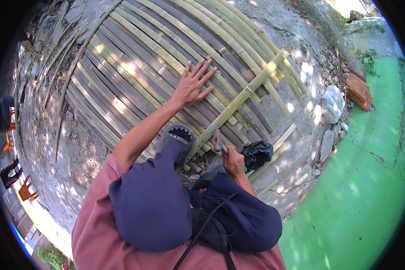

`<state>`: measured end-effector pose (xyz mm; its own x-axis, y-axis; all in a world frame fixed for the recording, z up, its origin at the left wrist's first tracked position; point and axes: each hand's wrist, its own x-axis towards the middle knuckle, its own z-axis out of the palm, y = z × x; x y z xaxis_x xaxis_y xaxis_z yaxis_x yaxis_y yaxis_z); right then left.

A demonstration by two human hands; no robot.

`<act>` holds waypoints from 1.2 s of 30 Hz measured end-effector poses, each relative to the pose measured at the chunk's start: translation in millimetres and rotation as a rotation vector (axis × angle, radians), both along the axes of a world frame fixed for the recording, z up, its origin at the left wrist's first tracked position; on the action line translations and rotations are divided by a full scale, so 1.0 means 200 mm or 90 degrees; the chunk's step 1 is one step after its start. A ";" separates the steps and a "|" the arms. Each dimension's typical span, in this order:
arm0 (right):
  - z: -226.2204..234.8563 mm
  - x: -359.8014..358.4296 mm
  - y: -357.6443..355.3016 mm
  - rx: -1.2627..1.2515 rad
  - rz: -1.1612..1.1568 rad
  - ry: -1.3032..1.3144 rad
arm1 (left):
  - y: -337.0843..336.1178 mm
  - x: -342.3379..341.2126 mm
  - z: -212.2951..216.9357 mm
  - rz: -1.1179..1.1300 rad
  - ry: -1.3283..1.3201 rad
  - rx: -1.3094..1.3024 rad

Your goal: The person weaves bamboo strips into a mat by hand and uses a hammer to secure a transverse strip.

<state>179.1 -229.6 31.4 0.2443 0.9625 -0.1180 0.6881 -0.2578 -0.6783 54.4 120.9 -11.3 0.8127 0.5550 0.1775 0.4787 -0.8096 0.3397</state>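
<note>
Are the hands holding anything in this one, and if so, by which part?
The right hand grips what looks like a hammer by its handle. The left hand holds nothing; it lies spread on the bamboo strips.

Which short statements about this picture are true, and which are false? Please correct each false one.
1. The left hand lies with spread fingers on the bamboo strips. True.
2. The right hand is empty. False: the right hand grips a hammer.
3. A bamboo pole crosses over the strips. True.
4. The black plastic bag is left of the hammer. False: the bag is to its right.
5. The ground surface at far right is green. True.
</note>
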 end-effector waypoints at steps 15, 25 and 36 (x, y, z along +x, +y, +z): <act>0.17 0.28 -0.20 0.015 -0.404 0.053 | -0.01 0.03 0.02 -0.011 0.060 0.014; 0.18 1.21 0.29 0.125 -0.480 -0.014 | 0.18 0.05 0.27 -0.104 0.199 -0.158; 0.07 1.15 0.22 0.152 -0.423 0.068 | 0.00 -0.18 0.68 0.011 0.266 -0.327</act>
